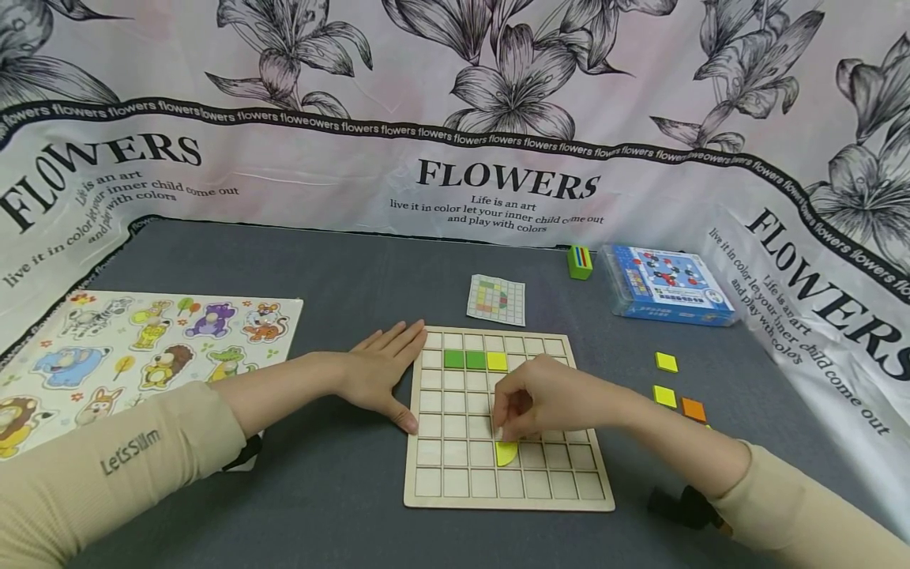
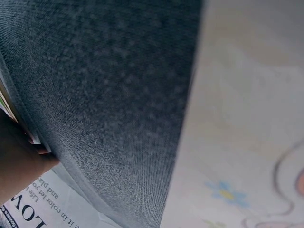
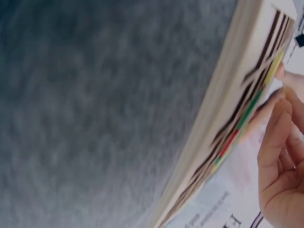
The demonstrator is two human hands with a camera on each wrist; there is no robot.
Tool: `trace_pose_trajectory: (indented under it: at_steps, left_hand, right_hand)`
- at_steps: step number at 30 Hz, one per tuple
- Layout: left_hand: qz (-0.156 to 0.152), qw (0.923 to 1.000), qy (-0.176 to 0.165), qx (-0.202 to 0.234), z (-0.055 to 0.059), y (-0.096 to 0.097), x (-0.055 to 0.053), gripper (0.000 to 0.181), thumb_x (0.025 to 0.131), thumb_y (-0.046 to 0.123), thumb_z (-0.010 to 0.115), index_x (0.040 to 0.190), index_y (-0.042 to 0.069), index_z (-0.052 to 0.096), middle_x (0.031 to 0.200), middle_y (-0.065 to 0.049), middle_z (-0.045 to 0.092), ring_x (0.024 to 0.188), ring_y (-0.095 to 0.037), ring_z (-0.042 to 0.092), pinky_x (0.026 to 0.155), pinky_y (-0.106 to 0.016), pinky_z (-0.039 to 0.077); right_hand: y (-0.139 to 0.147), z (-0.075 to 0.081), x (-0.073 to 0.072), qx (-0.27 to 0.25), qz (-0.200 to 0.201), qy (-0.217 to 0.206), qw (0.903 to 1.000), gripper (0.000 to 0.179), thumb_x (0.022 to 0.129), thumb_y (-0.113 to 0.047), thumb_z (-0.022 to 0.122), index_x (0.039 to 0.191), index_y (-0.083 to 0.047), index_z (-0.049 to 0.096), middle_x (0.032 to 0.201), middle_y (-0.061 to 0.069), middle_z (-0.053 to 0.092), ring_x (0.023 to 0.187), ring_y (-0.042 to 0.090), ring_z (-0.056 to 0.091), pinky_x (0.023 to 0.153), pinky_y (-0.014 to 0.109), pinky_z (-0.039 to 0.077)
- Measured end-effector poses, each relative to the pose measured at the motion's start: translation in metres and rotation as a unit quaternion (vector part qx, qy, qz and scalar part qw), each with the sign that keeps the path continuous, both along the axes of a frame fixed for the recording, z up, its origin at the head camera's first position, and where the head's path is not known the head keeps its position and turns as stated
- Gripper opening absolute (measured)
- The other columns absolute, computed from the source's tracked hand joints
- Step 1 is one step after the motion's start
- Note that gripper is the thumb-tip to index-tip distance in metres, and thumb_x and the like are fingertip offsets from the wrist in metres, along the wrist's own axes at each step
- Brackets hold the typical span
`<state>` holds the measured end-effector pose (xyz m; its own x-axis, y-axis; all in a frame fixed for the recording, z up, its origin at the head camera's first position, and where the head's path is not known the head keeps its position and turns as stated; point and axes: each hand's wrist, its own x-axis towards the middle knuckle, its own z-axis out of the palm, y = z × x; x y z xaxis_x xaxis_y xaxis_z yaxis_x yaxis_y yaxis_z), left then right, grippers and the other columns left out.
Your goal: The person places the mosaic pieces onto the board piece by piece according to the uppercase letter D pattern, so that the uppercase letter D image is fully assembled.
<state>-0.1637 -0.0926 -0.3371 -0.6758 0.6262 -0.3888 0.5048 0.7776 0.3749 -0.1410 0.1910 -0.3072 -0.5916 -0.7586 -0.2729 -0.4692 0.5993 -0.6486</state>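
Dark gray cloth (image 1: 355, 273) covers the surface below a flower-printed backdrop (image 1: 306, 174), and on it a wooden grid board (image 1: 508, 503) lies between 2 bare hands. Along its left rim, the left hand (image 1: 380, 378) rests with straight fingers and the thumb spread away from them, gripping nothing; light pressure there should be enough to stop the board sliding. Over the grid, the right hand (image 1: 543, 399) has its fingers curled, with the tips close to the thumb in a narrow pinch; whether a piece sits between them I cannot tell. Just on the near side of those fingertips lies a yellow piece (image 1: 506, 454) with a curved edge, partly hidden, so contact is unclear. Beyond the right fingers, 2 green tiles (image 1: 464, 359) and 1 square yellow tile (image 1: 497, 361) sit side by side in neighboring cells; the right wrist view also shows a red piece (image 3: 229, 143) on the board. A pattern card (image 1: 495, 300) lies beyond both hands' fingers, handy for checking which way the curve faces. Best to square the piece's straight sides to the cell before pressing, working from above so the knuckles clear the neighboring tiles.
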Motion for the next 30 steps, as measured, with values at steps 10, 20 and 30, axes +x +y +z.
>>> trace_pose_trajectory:
  at_steps: [10,20,30]
  left_hand:
    - [0.003,1.0,-0.001,0.002,0.001,-0.001,0.001,0.127,0.078,0.065,0.072,0.159,0.006,-0.005,0.168,-0.01,-0.015,0.156,-0.035,-0.013,0.126,-0.057,0.001]
    - [0.005,1.0,-0.002,0.0,0.001,0.0,0.001,0.127,0.078,0.065,0.072,0.159,0.006,-0.006,0.168,-0.009,-0.016,0.156,-0.034,-0.013,0.126,-0.056,0.001]
    - [0.002,1.0,-0.002,0.0,0.0,0.0,0.0,0.127,0.078,0.065,0.072,0.159,0.006,-0.005,0.168,-0.01,-0.017,0.156,-0.034,-0.014,0.126,-0.056,0.001]
  right_hand:
    - [0.037,0.015,-0.025,0.007,-0.072,0.018,0.9972,0.006,0.089,-0.025,0.075,0.093,-0.021,0.073,0.072,0.003,0.069,0.06,0.014,0.061,0.056,0.027,0.052]
    - [0.107,0.027,-0.053,-0.012,-0.157,0.028,0.9871,0.025,0.093,-0.024,0.069,0.11,-0.006,0.069,0.09,0.017,0.07,0.074,0.027,0.066,0.069,0.036,0.058]
    - [0.183,0.022,-0.054,0.009,-0.227,0.004,0.9738,0.03,0.096,-0.021,0.065,0.119,-0.001,0.063,0.097,0.01,0.071,0.08,0.022,0.068,0.072,0.034,0.058]
